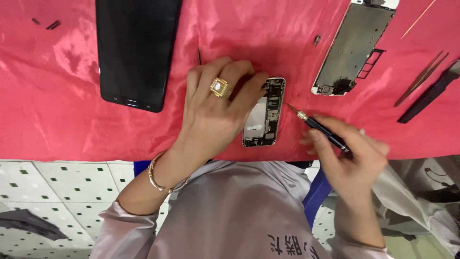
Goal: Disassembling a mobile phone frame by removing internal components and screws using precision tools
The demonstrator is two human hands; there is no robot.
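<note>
Fingers (pixel 249 91) of the left hand (pixel 215 112) press flat on the opened phone (pixel 264 112) on the red worktop (pixel 57 96); the right hand (pixel 352 156) grips a screwdriver (pixel 318 128), tip just beside the phone.

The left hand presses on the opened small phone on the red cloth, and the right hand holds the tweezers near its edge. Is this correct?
Not quite. In the head view the right hand holds a small black screwdriver, not tweezers; the tweezers lie untouched farther right. The rest holds: the left hand presses on the opened phone on the red cloth.
</note>
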